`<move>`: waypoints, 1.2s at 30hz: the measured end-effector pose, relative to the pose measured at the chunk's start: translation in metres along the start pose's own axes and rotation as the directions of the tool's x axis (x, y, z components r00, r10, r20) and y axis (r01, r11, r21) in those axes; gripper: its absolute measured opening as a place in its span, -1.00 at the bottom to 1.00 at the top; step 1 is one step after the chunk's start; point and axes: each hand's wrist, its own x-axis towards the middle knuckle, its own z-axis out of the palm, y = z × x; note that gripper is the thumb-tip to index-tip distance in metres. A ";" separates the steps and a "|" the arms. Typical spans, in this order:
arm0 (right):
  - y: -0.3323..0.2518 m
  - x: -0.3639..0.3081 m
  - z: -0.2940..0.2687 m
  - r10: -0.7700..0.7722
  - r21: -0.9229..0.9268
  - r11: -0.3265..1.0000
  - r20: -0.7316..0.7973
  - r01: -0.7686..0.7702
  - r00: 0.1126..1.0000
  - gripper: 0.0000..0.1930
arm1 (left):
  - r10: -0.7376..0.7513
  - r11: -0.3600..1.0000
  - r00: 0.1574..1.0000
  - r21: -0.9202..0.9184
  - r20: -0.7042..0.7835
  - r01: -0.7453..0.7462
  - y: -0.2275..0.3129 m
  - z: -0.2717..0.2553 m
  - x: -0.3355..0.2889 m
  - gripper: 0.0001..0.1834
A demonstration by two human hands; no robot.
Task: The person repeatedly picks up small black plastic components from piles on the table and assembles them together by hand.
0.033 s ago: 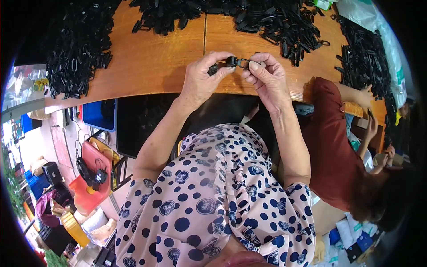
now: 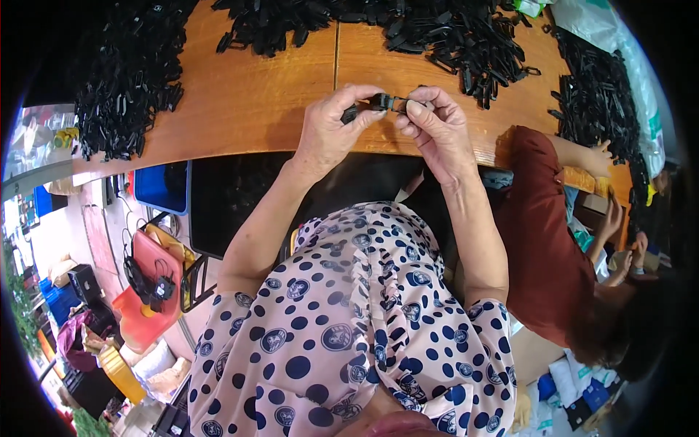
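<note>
Over the near edge of the wooden table, my left hand (image 2: 332, 130) is closed, its thumb and forefinger pinching a small chunky black plastic piece (image 2: 378, 101). A second dark piece (image 2: 349, 114) sits against its fingers. My right hand (image 2: 439, 125) pinches a thin black plastic frame piece (image 2: 399, 104) between thumb and fingers. Its free end meets the chunky piece; whether the two are joined I cannot tell. Part of the frame piece is hidden by my right thumb and fingers.
Heaps of black plastic pieces lie on the wooden table (image 2: 255, 91): a left pile (image 2: 131, 87), a far pile (image 2: 466, 44) and a right pile (image 2: 593, 95). A co-worker in a brown-red top (image 2: 546, 240) sits close on my right. At left stand a blue bin (image 2: 162, 188) and red stool (image 2: 156, 273).
My hands and the pieces in them stay practically where they were. At the right, a co-worker's hands have shifted slightly.
</note>
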 end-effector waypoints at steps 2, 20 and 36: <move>0.002 0.000 0.001 0.028 -0.006 1.000 0.017 -0.028 0.999 -0.87 | 0.016 1.000 1.000 0.020 0.012 -0.016 0.000 -0.002 -0.001 -0.72; -0.002 -0.009 0.011 0.302 -0.339 0.897 0.001 -0.284 0.953 -0.83 | 0.194 0.935 0.978 0.287 0.081 -0.210 0.008 -0.023 -0.027 -0.77; 0.030 -0.031 0.017 0.662 -0.174 0.745 0.069 -0.644 0.746 -0.68 | -0.282 0.894 0.945 -0.312 0.165 0.321 0.022 -0.032 -0.069 -0.84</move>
